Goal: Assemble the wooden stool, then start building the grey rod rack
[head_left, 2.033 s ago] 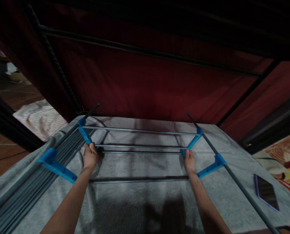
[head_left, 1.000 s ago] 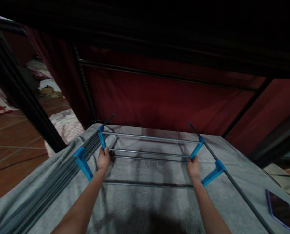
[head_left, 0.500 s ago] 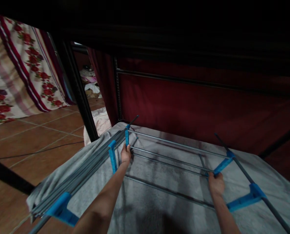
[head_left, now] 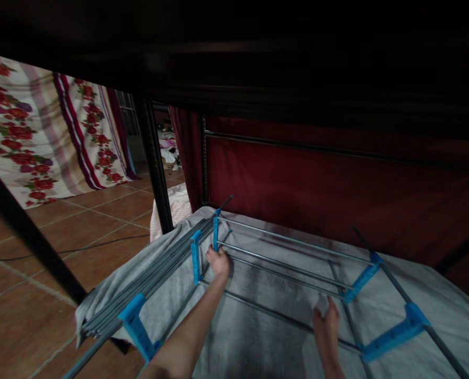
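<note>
My left hand (head_left: 219, 263) has its fingers closed around the lower end of a blue plastic bracket (head_left: 216, 231) on a rack frame of grey metal tubes. My right hand (head_left: 327, 329) is open above the frame's front tube (head_left: 266, 311), thumb and fingers apart, with nothing in it. To its right, two blue brackets, one farther back (head_left: 361, 283) and one nearer (head_left: 396, 334), join the cross tubes to a long side tube (head_left: 396, 284). More blue brackets stand along the left side, one in the middle (head_left: 196, 258) and one near the front (head_left: 136, 323).
A bundle of loose grey tubes (head_left: 151, 273) lies left of the frame on a grey blanket (head_left: 253, 337). Black metal posts (head_left: 155, 168) and a dark overhang enclose the bed. Behind hangs a dark red curtain (head_left: 297, 184). A black cable (head_left: 68, 250) crosses the tiled floor.
My right hand has let go of the far right bracket and come nearer and to the left, opening. My left hand stays at its bracket. The view has shifted slightly.
</note>
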`<state>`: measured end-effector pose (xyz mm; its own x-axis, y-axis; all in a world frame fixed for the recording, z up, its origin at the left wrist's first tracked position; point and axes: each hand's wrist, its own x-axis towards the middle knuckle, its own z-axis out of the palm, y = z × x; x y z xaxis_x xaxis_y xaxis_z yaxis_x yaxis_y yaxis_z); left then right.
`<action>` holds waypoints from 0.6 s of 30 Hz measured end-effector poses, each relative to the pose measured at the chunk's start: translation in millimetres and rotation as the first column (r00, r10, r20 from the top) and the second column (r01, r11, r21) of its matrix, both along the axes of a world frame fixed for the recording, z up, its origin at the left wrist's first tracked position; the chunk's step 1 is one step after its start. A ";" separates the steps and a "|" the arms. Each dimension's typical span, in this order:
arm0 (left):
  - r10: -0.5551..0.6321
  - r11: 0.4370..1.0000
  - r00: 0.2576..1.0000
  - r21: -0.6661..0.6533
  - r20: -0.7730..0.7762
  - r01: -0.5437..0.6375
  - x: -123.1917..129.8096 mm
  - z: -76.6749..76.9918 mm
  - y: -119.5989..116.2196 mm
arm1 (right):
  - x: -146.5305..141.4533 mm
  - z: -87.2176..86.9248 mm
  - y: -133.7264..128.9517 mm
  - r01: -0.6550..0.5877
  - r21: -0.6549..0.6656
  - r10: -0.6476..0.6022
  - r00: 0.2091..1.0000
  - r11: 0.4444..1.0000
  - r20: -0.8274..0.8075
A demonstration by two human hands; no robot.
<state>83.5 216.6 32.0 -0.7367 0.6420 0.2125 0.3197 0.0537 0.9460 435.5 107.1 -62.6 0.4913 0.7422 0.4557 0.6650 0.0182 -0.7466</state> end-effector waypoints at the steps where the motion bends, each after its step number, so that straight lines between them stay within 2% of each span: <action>1: -0.015 1.000 1.000 0.011 -0.017 0.015 11.4 -1.3 -6.1 | -16.3 -7.1 -10.2 -0.062 0.009 0.061 0.998 0.998 0.017; 3: -0.086 0.994 0.994 0.061 -0.068 0.090 36.9 1.3 -15.4 | -43.6 -17.7 -30.9 -0.149 0.043 0.146 0.986 0.988 0.077; 5: -0.199 0.961 0.969 0.164 -0.144 0.222 63.6 15.6 -18.8 | -62.2 -24.9 -49.8 -0.232 0.053 0.222 0.962 0.971 0.159; 7: -0.306 0.885 0.919 0.281 -0.247 0.370 87.3 45.0 -16.0 | -73.1 -31.9 -65.3 -0.308 0.038 0.290 0.925 0.951 0.244; 10: -0.372 0.779 0.805 0.317 -0.461 0.542 107.0 111.3 -6.2 | -80.6 -44.8 -80.7 -0.413 0.027 0.381 0.861 0.910 0.337; 12: -0.368 0.726 0.667 0.247 -0.648 0.641 104.7 159.1 -1.3 | -82.7 -51.8 -86.0 -0.461 0.001 0.431 0.830 0.887 0.355; 14: -0.329 0.712 0.475 0.115 -0.816 0.692 89.0 200.2 -0.3 | -83.7 -54.6 -88.6 -0.475 -0.054 0.465 0.820 0.878 0.334; 16: -0.304 0.696 0.209 -0.066 -0.929 0.715 60.7 229.6 -2.6 | -83.9 -53.7 -89.5 -0.453 -0.100 0.461 0.834 0.886 0.305; 18: -0.299 0.720 0.009 -0.220 -0.954 0.658 20.7 245.7 -6.4 | -83.5 -51.5 -89.8 -0.443 -0.128 0.461 0.838 0.887 0.292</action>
